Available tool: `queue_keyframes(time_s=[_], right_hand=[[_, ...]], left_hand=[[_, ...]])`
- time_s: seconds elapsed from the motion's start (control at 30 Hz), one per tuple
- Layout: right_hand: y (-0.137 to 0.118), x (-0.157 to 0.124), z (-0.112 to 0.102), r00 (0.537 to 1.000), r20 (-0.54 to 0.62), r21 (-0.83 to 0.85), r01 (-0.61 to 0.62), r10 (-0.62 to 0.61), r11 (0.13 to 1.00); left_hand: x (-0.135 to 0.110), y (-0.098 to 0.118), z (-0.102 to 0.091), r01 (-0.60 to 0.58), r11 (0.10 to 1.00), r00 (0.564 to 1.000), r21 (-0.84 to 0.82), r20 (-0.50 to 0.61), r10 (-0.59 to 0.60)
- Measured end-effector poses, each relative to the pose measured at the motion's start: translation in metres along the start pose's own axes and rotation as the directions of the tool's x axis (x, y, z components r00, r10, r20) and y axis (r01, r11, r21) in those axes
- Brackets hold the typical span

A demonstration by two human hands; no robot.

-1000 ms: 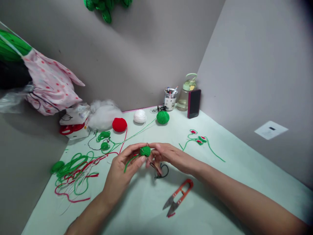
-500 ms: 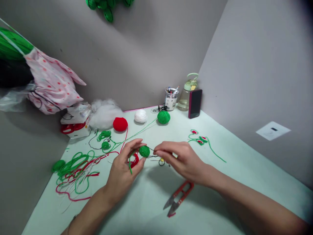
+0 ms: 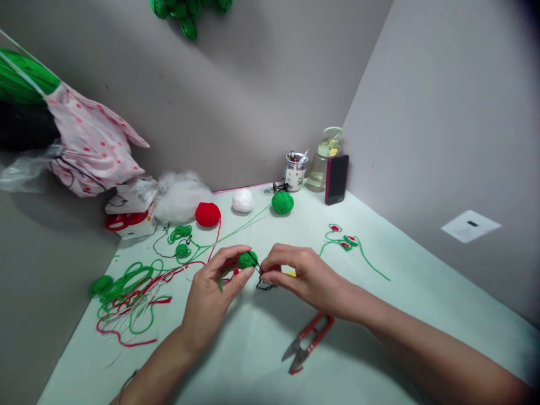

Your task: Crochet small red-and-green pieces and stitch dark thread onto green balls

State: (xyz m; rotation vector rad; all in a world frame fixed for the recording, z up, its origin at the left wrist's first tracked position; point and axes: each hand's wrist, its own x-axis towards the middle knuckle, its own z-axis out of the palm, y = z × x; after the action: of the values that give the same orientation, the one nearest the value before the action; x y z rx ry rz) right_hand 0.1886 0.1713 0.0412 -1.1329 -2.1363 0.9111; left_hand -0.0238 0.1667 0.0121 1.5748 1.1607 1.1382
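My left hand (image 3: 213, 292) pinches a small green crocheted ball (image 3: 247, 259) between thumb and fingers above the pale green table (image 3: 422, 292). A green yarn tail hangs from the ball over my left palm. My right hand (image 3: 301, 274) is closed in a pinch right beside the ball, holding a black thread (image 3: 265, 284) that loops down below the fingers. Whether a needle sits in that pinch I cannot make out.
Orange thread snips (image 3: 307, 339) lie near my right forearm. Loose green and red yarn (image 3: 126, 295) is tangled at the left. Red (image 3: 207, 214), white (image 3: 243, 200) and green (image 3: 282, 202) yarn balls, white stuffing (image 3: 179, 194), a pen cup (image 3: 294, 170), a bottle (image 3: 321, 160) and a phone (image 3: 336, 179) stand at the back.
My right hand drew away to the right half a second ago and has come back close to the green ball, with the black thread looped under it. My left hand stayed almost still.
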Motion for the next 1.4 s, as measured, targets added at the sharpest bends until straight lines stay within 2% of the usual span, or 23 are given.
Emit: queue_keyframes(time_s=[0.13, 0.27, 0.33, 0.37, 0.47, 0.5, 0.57, 0.67, 0.77, 0.87, 0.97, 1.0, 1.03, 1.07, 1.13, 1.17, 1.2, 1.23, 1.27, 1.3, 1.33, 1.37, 1.4], right_hand=[[0.001, 0.001, 0.009, 0.998, 0.004, 0.201, -0.066, 0.066, 0.977], [0.001, 0.003, 0.009, 0.982, 0.021, 0.371, -0.183, 0.189, 0.910], [0.000, 0.004, 0.005, 0.980, -0.005, 0.348, -0.183, 0.197, 0.919], [0.000, 0.004, 0.003, 0.983, -0.068, 0.297, -0.146, 0.173, 0.944], [0.000, 0.005, -0.004, 0.965, -0.261, 0.122, 0.021, 0.012, 0.992], [0.000, 0.005, -0.006, 0.966, -0.258, 0.096, 0.055, -0.029, 0.994], [0.000, 0.003, -0.005, 0.983, -0.179, 0.099, 0.069, -0.050, 0.993], [-0.001, 0.000, 0.001, 0.997, -0.075, 0.143, 0.029, -0.018, 0.989], [-0.002, 0.000, 0.003, 0.998, -0.054, 0.223, -0.001, 0.013, 0.975], [-0.001, 0.006, -0.008, 0.979, -0.164, 0.413, -0.043, 0.121, 0.910], [0.002, 0.012, -0.021, 0.908, -0.327, 0.619, -0.004, 0.263, 0.785], [0.002, 0.013, -0.022, 0.909, -0.305, 0.679, -0.003, 0.286, 0.734], [0.002, 0.013, -0.021, 0.928, -0.223, 0.735, -0.041, 0.299, 0.676], [0.003, 0.013, -0.019, 0.951, -0.096, 0.780, -0.113, 0.295, 0.616], [0.003, 0.013, -0.016, 0.951, 0.151, 0.809, -0.275, 0.269, 0.520], [0.003, 0.013, -0.018, 0.943, 0.208, 0.803, -0.317, 0.262, 0.505], [0.003, 0.013, -0.025, 0.944, 0.195, 0.795, -0.312, 0.268, 0.520], [0.004, 0.012, -0.037, 0.953, 0.111, 0.777, -0.261, 0.283, 0.572], [0.004, 0.011, -0.053, 0.955, -0.027, 0.726, -0.184, 0.295, 0.663], [0.004, 0.007, -0.072, 0.932, -0.227, 0.606, -0.091, 0.281, 0.790], [0.004, 0.001, -0.095, 0.876, -0.437, 0.383, -0.024, 0.204, 0.924], [0.005, -0.007, -0.118, 0.775, -0.630, 0.092, 0.019, 0.043, 0.996], [0.007, -0.017, -0.140, 0.705, -0.708, -0.014, 0.040, -0.039, 0.999]], left_hand=[[-0.001, -0.001, 0.002, 0.000, 1.000, 1.000, -0.010, 0.002, 0.001], [-0.003, -0.004, 0.005, -0.071, 0.997, 0.997, 0.015, -0.028, 0.071], [-0.004, -0.006, 0.007, -0.086, 0.996, 0.996, 0.019, -0.027, 0.087], [-0.004, -0.007, 0.008, -0.082, 0.997, 0.996, 0.016, -0.017, 0.082], [-0.005, -0.011, 0.010, -0.058, 0.998, 0.998, 0.001, 0.031, 0.058], [-0.005, -0.012, 0.010, -0.057, 0.998, 0.997, 0.000, 0.046, 0.057], [-0.005, -0.013, 0.011, -0.072, 0.997, 0.995, 0.000, 0.068, 0.072], [-0.005, -0.015, 0.012, -0.104, 0.995, 0.991, 0.005, 0.079, 0.104], [-0.006, -0.014, 0.015, -0.126, 0.992, 0.985, -0.006, 0.116, 0.126], [-0.007, -0.011, 0.017, -0.143, 0.990, 0.975, 0.000, 0.173, 0.141], [-0.008, -0.007, 0.017, -0.142, 0.990, 0.969, 0.012, 0.204, 0.136], [-0.007, -0.007, 0.017, -0.141, 0.990, 0.968, 0.018, 0.211, 0.134], [-0.007, -0.008, 0.016, -0.144, 0.989, 0.967, 0.033, 0.217, 0.133], [-0.007, -0.009, 0.015, -0.157, 0.986, 0.964, 0.058, 0.227, 0.140], [-0.006, -0.013, 0.014, -0.225, 0.965, 0.948, 0.134, 0.259, 0.185], [-0.005, -0.016, 0.012, -0.273, 0.945, 0.936, 0.181, 0.278, 0.217], [-0.005, -0.019, 0.011, -0.319, 0.919, 0.922, 0.231, 0.298, 0.246], [-0.004, -0.023, 0.009, -0.359, 0.890, 0.911, 0.282, 0.315, 0.267], [-0.003, -0.026, 0.007, -0.390, 0.858, 0.901, 0.334, 0.329, 0.281], [-0.001, -0.029, 0.004, -0.411, 0.827, 0.895, 0.385, 0.341, 0.286], [0.001, -0.032, 0.000, -0.424, 0.796, 0.892, 0.431, 0.353, 0.284], [0.003, -0.034, -0.004, -0.430, 0.771, 0.890, 0.469, 0.363, 0.276], [0.005, -0.036, -0.007, -0.431, 0.755, 0.890, 0.494, 0.370, 0.266]])
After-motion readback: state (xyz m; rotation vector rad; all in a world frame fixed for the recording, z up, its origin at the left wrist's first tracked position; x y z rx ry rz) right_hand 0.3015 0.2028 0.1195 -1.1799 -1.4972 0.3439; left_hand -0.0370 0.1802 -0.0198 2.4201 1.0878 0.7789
